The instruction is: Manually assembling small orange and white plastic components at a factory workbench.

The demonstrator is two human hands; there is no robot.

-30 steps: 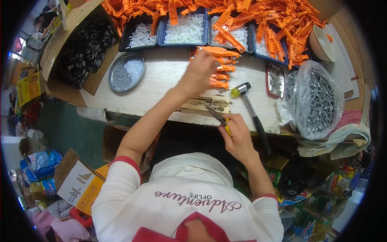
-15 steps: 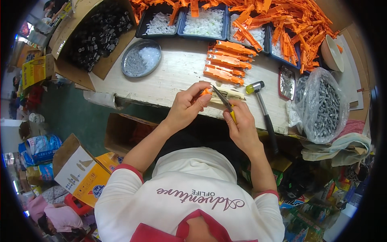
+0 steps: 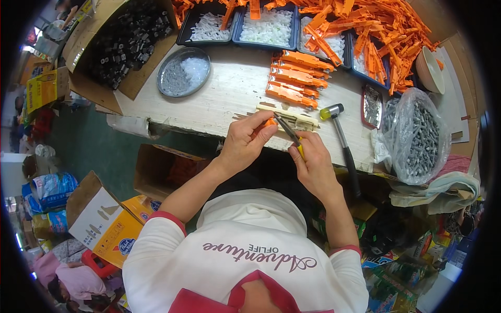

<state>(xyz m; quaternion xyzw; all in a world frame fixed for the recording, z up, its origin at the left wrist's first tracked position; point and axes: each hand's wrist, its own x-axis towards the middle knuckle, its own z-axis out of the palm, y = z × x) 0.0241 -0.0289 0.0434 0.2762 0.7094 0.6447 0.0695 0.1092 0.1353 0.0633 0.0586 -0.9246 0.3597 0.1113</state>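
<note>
Pinched between the thumb and fingers of my left hand (image 3: pixel 241 141) is a small orange plastic part (image 3: pixel 271 122), mostly hidden by the fingers. My right hand (image 3: pixel 314 163) is closed round the yellow handles of a pair of pliers (image 3: pixel 286 127). The dark jaws of the pliers reach the orange part at my left fingertips; whether they grip it I cannot tell. Just beyond both hands, a cream-coloured fixture (image 3: pixel 300 121) lies at the table's front edge. Behind that, several long orange plastic parts (image 3: pixel 295 81) lie side by side in a stack.
A hammer (image 3: pixel 340 133) lies right of my hands, handle over the edge. Further right are a red tray (image 3: pixel 371 107) and a bag of screws (image 3: pixel 420 138). A round metal dish (image 3: pixel 169 88) and a carton of black parts (image 3: pixel 81 86) stand left. Blue trays (image 3: pixel 263 48) line the back.
Both hands stay nearly in place, with the left fingers tilted slightly and covering more of the orange part. The whole view has shifted a little.
</note>
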